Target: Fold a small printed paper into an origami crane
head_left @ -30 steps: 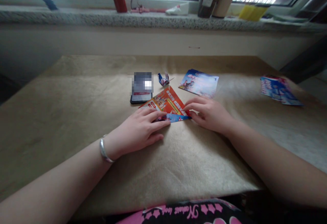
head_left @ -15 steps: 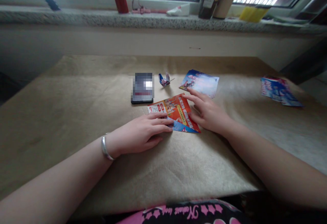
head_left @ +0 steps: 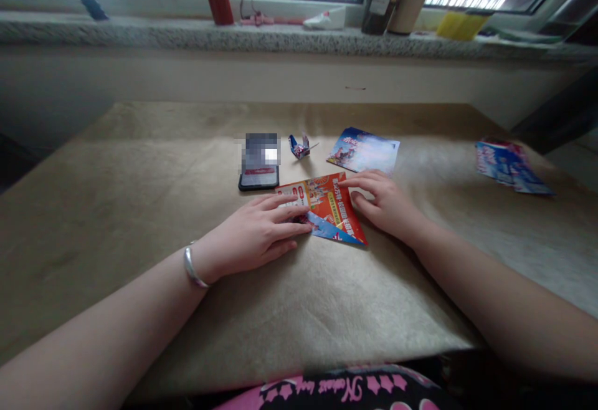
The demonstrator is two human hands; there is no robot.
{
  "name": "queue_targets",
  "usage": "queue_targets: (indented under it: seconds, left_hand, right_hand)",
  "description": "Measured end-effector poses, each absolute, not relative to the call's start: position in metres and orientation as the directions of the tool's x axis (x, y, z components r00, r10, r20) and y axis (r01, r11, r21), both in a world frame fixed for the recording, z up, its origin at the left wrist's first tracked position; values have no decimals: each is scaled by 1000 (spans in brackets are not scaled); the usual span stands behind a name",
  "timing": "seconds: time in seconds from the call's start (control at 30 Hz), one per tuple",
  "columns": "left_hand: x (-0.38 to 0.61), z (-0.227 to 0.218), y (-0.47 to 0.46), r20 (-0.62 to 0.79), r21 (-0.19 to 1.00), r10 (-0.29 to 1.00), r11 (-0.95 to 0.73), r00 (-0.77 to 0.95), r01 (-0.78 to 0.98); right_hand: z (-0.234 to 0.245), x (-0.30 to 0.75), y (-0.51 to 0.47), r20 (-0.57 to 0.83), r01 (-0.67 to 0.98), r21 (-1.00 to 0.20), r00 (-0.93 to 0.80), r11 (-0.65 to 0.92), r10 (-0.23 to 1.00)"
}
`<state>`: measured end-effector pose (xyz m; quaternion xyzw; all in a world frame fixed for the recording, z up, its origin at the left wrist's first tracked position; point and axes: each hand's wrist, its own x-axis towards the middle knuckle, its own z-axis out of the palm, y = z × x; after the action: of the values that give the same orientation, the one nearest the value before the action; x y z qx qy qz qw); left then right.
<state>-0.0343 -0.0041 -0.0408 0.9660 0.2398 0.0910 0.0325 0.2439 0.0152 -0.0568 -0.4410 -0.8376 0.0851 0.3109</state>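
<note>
A printed paper sheet [head_left: 329, 201], orange-red with a blue folded flap along its near edge, lies on the table in front of me. My left hand [head_left: 261, 232] rests flat over its left part, fingers stretched out and covering some of the print. At the paper's upper right corner is my right hand [head_left: 385, 204], its index fingertip touching or nearly touching the edge. The right thumb is apart from the index finger, and the other fingers are partly hidden. Beyond the sheet stands a small folded paper figure [head_left: 299, 146], blue and patterned.
A phone [head_left: 259, 176] with a blurred screen lies behind my left hand. Blue printed sheets [head_left: 367, 149] lie beyond my right hand, and more sheets [head_left: 511, 167] are fanned at the far right. Various items stand on the stone windowsill [head_left: 280, 36] behind the table [head_left: 140, 148].
My right hand has drawn its fingers in at the paper's upper right corner. The paper has turned slightly and shifted a little right. My left hand has moved slightly away from me.
</note>
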Motion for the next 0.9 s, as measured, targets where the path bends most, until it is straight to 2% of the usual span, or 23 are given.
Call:
queue_targets:
  seconds: [0.17,0.4,0.5,0.73,0.9]
  left_hand:
    - [-35,-42,-5,156,110,468,-883,870,456]
    - [-33,-39,-9,138,-8,568,-818,811,575]
    - [-33,-38,-10,124,-43,609,-786,784,617]
    - [-35,-42,-10,228,-78,698,-682,679,728]
    - [-35,-40,-10,259,-91,677,-693,689,715]
  right_hand:
    - [-55,246,15,464,744,-428,-307,513,831]
    - [-53,245,14,389,731,-534,-234,425,891]
    - [-52,244,13,354,719,-548,-263,427,897]
    - [-55,245,15,347,731,-489,-338,476,875]
    - [-54,247,15,381,786,-386,-341,483,859]
